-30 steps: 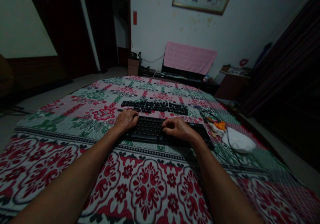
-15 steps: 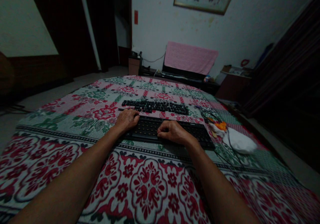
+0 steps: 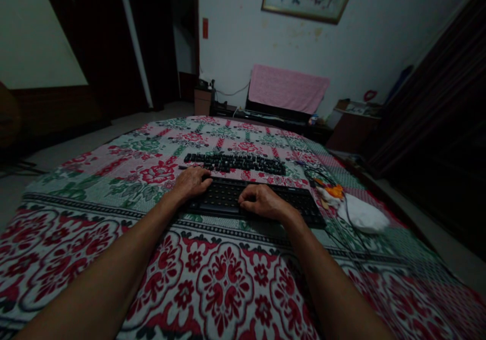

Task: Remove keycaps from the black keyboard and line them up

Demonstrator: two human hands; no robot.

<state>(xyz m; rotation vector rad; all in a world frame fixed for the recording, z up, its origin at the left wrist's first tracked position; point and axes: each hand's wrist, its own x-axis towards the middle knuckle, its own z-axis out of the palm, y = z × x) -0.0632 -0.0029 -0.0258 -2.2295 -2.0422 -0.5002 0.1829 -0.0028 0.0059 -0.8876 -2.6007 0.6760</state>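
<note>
A black keyboard (image 3: 225,198) lies on the flowered bed cover (image 3: 212,279) in front of me. My left hand (image 3: 190,182) rests on its left end, fingers bent over the corner. My right hand (image 3: 264,201) sits over the middle of the keys with fingers curled together in a pinch; what they hold is hidden. A second black keyboard (image 3: 235,162) lies just beyond the first, parallel to it, and neither hand touches it.
To the right of the keyboards lie a white bundle (image 3: 360,214) with an orange piece (image 3: 336,190) and dark cables (image 3: 315,173). Past the bed's far edge stands a low unit draped in pink cloth (image 3: 286,87). The room is dim.
My right hand has slid a little to the left along the near keyboard. My left hand stays on the left end.
</note>
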